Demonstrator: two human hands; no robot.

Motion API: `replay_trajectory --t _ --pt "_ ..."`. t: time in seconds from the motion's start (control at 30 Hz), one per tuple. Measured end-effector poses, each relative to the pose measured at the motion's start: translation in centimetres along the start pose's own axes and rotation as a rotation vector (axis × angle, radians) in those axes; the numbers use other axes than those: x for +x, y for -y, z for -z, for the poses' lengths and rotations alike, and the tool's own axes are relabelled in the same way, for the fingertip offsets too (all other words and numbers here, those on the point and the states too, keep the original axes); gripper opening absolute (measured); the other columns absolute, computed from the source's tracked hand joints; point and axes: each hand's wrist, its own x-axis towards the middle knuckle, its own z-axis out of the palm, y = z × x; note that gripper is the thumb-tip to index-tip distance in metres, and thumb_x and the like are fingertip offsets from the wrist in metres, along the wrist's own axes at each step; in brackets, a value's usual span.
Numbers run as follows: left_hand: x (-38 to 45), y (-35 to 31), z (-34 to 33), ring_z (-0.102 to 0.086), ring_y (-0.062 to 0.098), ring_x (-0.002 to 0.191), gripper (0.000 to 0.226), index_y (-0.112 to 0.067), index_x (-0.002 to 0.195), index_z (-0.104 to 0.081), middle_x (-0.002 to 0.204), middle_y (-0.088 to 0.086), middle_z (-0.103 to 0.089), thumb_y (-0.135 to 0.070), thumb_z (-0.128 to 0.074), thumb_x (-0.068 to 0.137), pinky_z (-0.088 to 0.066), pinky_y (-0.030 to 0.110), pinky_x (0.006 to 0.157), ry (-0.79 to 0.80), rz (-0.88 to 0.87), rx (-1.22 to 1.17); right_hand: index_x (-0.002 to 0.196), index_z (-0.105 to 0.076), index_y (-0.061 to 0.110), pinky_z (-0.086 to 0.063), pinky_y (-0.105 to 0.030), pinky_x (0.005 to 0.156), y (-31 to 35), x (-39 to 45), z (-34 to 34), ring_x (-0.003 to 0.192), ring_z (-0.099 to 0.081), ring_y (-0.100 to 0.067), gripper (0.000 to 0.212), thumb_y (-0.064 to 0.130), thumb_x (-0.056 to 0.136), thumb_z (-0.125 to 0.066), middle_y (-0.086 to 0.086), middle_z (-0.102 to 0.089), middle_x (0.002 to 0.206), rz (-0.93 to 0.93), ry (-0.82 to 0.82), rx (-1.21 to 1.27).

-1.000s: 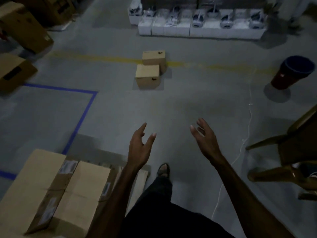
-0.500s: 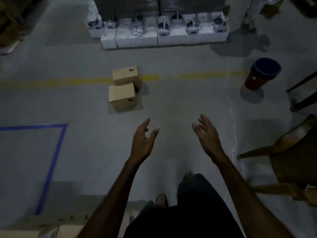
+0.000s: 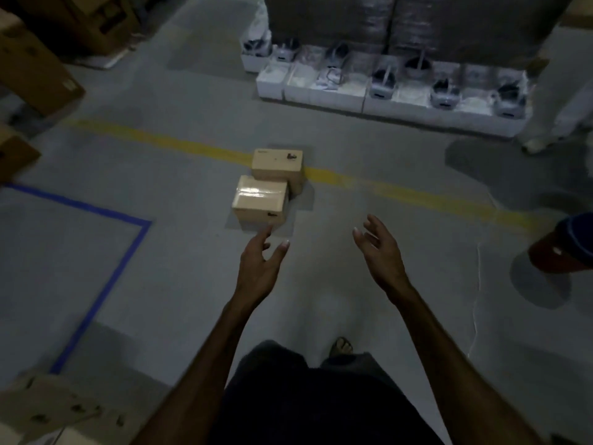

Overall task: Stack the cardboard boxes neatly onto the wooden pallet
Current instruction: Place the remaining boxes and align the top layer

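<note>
Near box: small cardboard carton (image 3: 260, 200) on the grey floor (image 3: 353, 284), taped top up; it is the landmark here.
Far box: a second carton (image 3: 278, 163) touching the near box's back right corner, sitting across the yellow line (image 3: 401, 194).
Left hand: left hand (image 3: 256, 268) raised just in front of the near box, palm turned inward; grip released, fingers spread and holding nothing. The fingertip overlaps the box's front lower edge in view; contact cannot be told.
Right hand: right hand (image 3: 382, 252) to the right of the near box and apart from it, palm facing the left hand; grip released, fingers loosely curved, empty.
Open room: bare floor lies on every side of the two boxes except where they touch.
Edges: blue tape corner (image 3: 141, 224) left of the near box; white trays (image 3: 385, 91) well behind it; a dark bin (image 3: 568, 245) far right.
Lower left: blurred cardboard (image 3: 41, 406) at the frame corner, well nearer the person than the near box.
</note>
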Motion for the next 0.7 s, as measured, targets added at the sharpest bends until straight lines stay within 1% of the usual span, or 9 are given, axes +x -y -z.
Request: replay_trajectory --t 0.13,0.3,0.5,0.63,0.7 --pt "3.9 -1.3 -1.4 -0.053 0.011 0.129 0.067 -0.026 0.158 -0.04 0.157 -0.004 -0.047 -0.047 -0.064 0.1 -0.046 0.032 0.102 -0.081 0.066 -0.043 0.159 -0.039 0.024 -0.045 -0.044 0.114 2.9 7.1 -0.1 0.137 -0.05 -0.014 0.067 0.043 0.1 -0.065 0.0 -0.047 0.158 0.017 0.102 -0.031" --pt "10.4 -1.7 -2.8 -0.053 0.014 0.131 0.064 -0.027 0.157 -0.041 0.158 -0.003 -0.046 -0.045 -0.064 0.1 -0.047 0.036 0.106 -0.127 0.145 -0.09 0.159 -0.038 0.024 -0.046 -0.045 0.113 4.8 15.3 -1.9 0.138 -0.05 -0.017 0.068 0.044 0.1 -0.065 0.0 -0.046 0.159 0.026 0.214 -0.102" --pt "21.2 -1.7 -3.4 -0.053 0.019 0.134 0.066 -0.026 0.157 -0.043 0.157 -0.001 -0.049 -0.051 -0.064 0.099 -0.046 0.039 0.109 -0.151 0.173 -0.101 0.16 -0.036 0.022 -0.046 -0.049 0.114 7.4 25.4 -5.7 0.139 -0.051 -0.019 0.073 0.048 0.098 -0.065 -0.001 -0.046 0.159 0.015 0.259 -0.169" --pt "28.4 -1.9 -2.2 -0.051 0.022 0.137 0.065 -0.022 0.157 -0.043 0.157 0.004 -0.047 -0.044 -0.065 0.1 -0.046 0.035 0.106 -0.156 0.211 -0.126 0.16 -0.037 0.023 -0.046 -0.05 0.113 10.4 31.9 -8.8 0.139 -0.051 -0.021 0.072 0.048 0.098 -0.065 -0.002 -0.046 0.159 0.007 0.282 -0.199" --pt "31.9 -1.9 -1.4 -0.052 0.022 0.134 0.064 -0.023 0.157 -0.042 0.156 0.005 -0.048 -0.043 -0.065 0.1 -0.045 0.034 0.102 -0.162 0.218 -0.129 0.16 -0.038 0.022 -0.046 -0.049 0.113 11.9 35.2 -10.6 0.139 -0.051 -0.023 0.071 0.046 0.099 -0.065 -0.004 -0.047 0.158 0.017 0.288 -0.204"
